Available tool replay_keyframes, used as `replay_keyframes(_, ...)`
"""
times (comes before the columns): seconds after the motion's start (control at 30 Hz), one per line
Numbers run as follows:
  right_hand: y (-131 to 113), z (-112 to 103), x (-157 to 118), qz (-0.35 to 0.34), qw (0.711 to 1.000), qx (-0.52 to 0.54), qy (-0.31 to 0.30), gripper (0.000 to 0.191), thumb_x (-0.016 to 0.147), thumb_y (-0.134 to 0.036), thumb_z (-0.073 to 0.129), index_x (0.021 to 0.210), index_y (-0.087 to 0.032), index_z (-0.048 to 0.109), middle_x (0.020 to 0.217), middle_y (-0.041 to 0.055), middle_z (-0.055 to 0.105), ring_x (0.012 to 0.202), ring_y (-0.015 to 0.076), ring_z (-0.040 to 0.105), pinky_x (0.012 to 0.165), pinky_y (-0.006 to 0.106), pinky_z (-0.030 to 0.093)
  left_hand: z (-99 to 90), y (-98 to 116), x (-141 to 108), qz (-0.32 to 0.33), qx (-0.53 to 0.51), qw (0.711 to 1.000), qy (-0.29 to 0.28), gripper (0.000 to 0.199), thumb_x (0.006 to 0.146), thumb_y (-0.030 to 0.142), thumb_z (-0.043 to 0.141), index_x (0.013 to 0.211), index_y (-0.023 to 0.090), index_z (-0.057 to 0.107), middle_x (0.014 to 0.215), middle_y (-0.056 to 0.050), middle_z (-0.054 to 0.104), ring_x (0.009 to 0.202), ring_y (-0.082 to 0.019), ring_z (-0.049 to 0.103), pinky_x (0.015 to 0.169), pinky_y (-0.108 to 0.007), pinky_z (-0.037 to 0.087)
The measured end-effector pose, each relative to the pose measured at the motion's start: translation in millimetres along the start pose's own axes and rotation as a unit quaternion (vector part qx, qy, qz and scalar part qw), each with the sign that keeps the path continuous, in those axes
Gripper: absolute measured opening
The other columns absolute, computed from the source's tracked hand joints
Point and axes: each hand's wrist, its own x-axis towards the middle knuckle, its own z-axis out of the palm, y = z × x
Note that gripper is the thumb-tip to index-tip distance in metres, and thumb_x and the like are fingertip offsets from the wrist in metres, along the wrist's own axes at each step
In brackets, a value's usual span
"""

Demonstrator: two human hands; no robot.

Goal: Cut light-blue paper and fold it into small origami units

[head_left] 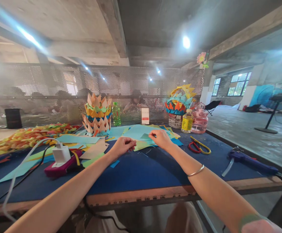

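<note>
My left hand (124,145) is held over the blue table mat, its fingers curled together in a pinch. If anything is between them, it is too small to make out. Level with it, my right hand (160,138) pinches thumb and forefinger just above the light blue paper sheets (136,131); I cannot tell whether it grips a sheet's edge. A yellow-green sheet (141,145) lies between the hands. Thin pale strands (144,152) lie on the mat just below. Near my left wrist is a small blue paper scrap (115,164).
Stacked folded-paper crowns (97,115) stand at the back left, beside a heap of paper pieces (34,136). A magenta power strip (58,168) with cables lies left. Scissors (199,145), a glue gun (250,163), a yellow-labelled bottle (186,122) and a pink jug (199,121) are right.
</note>
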Motion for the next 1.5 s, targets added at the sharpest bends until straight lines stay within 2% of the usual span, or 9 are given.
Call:
replay_keyframes(0.3, -4, 0, 1, 0.014, 0.994, 0.049, 0.096, 0.013, 0.077, -0.028, 0.058, 0.072, -0.018, 0.065, 0.076, 0.0038, 0.067, 0.074, 0.0158, 0.059, 0.069, 0.025, 0.041, 0.6, -2, 1, -0.010, -0.021, 1.000, -0.004, 0.034, 0.069, 0.046, 0.061, 0.061, 0.013, 0.061, 0.055, -0.003, 0.061, 0.048, -0.010, 0.052, 0.048, -0.021, 0.038)
replay_keyframes(0.43, -29, 5, -5, -0.013, 0.981, 0.150, 0.123, 0.016, 0.077, -0.031, 0.058, 0.074, -0.019, 0.067, 0.079, 0.0040, 0.068, 0.076, 0.0152, 0.059, 0.071, 0.024, 0.043, -0.9, 2, -1, -0.072, -0.145, 0.986, -0.036, 0.042, 0.073, 0.052, 0.055, 0.080, 0.012, 0.065, 0.077, -0.009, 0.068, 0.064, -0.014, 0.060, 0.057, -0.023, 0.044)
replay_keyframes(0.5, -44, 10, -9, -0.037, 0.973, 0.211, 0.088, 0.016, 0.076, -0.032, 0.059, 0.074, -0.020, 0.069, 0.077, 0.0030, 0.068, 0.075, 0.0146, 0.060, 0.069, 0.024, 0.044, -2.3, 5, -2, -0.090, -0.247, 0.962, -0.074, 0.045, 0.078, 0.054, 0.049, 0.090, 0.013, 0.064, 0.088, -0.010, 0.068, 0.076, -0.017, 0.062, 0.067, -0.027, 0.048)
replay_keyframes(0.67, -58, 22, -14, -0.064, 0.943, 0.322, -0.061, 0.016, 0.076, -0.027, 0.058, 0.078, -0.018, 0.071, 0.073, 0.0007, 0.070, 0.067, 0.0140, 0.061, 0.064, 0.023, 0.045, -4.4, 10, -3, -0.146, -0.320, 0.936, -0.028, 0.042, 0.082, 0.048, 0.045, 0.104, 0.014, 0.060, 0.078, -0.007, 0.067, 0.069, -0.017, 0.063, 0.070, -0.032, 0.051)
replay_keyframes(0.87, -52, 23, -14, -0.016, 0.923, 0.371, -0.105, 0.019, 0.070, -0.031, 0.062, 0.070, -0.013, 0.067, 0.062, -0.0006, 0.064, 0.055, 0.0103, 0.054, 0.054, 0.021, 0.041, -2.3, 15, -4, -0.183, -0.326, 0.927, -0.022, 0.039, 0.086, 0.040, 0.041, 0.106, 0.012, 0.059, 0.074, -0.007, 0.067, 0.059, -0.014, 0.061, 0.062, -0.027, 0.052)
replay_keyframes(1.1, -54, 16, -14, 0.043, 0.943, 0.328, 0.034, 0.028, 0.068, -0.041, 0.063, 0.061, -0.015, 0.057, 0.058, -0.0010, 0.058, 0.053, 0.0089, 0.049, 0.052, 0.021, 0.041, -4.8, 8, -1, -0.157, -0.400, 0.900, -0.072, 0.038, 0.086, 0.042, 0.041, 0.093, 0.010, 0.061, 0.080, -0.011, 0.069, 0.075, -0.019, 0.066, 0.077, -0.034, 0.051)
replay_keyframes(1.27, -48, 13, -11, 0.066, 0.944, 0.291, 0.141, 0.024, 0.072, -0.038, 0.059, 0.064, -0.015, 0.057, 0.064, 0.0015, 0.060, 0.059, 0.0113, 0.054, 0.058, 0.023, 0.045, -5.2, 10, -2, -0.198, -0.385, 0.899, -0.070, 0.039, 0.086, 0.044, 0.040, 0.088, 0.009, 0.057, 0.086, -0.017, 0.068, 0.078, -0.021, 0.066, 0.077, -0.032, 0.050)
replay_keyframes(1.4, -48, 13, -12, 0.062, 0.944, 0.289, 0.150, 0.025, 0.072, -0.040, 0.058, 0.066, -0.016, 0.058, 0.066, 0.0025, 0.061, 0.061, 0.0119, 0.055, 0.059, 0.023, 0.047, -3.5, 11, -4, -0.230, -0.375, 0.895, -0.080, 0.034, 0.086, 0.042, 0.041, 0.081, 0.011, 0.054, 0.084, -0.018, 0.068, 0.079, -0.021, 0.066, 0.078, -0.033, 0.049)
replay_keyframes(1.5, -51, 14, -13, 0.050, 0.949, 0.294, 0.102, 0.026, 0.071, -0.041, 0.059, 0.067, -0.016, 0.061, 0.064, 0.0013, 0.062, 0.055, 0.0106, 0.054, 0.056, 0.022, 0.045, -3.0, 10, -3, -0.220, -0.377, 0.894, -0.101, 0.035, 0.087, 0.040, 0.040, 0.081, 0.010, 0.058, 0.085, -0.016, 0.069, 0.080, -0.020, 0.066, 0.080, -0.033, 0.048)
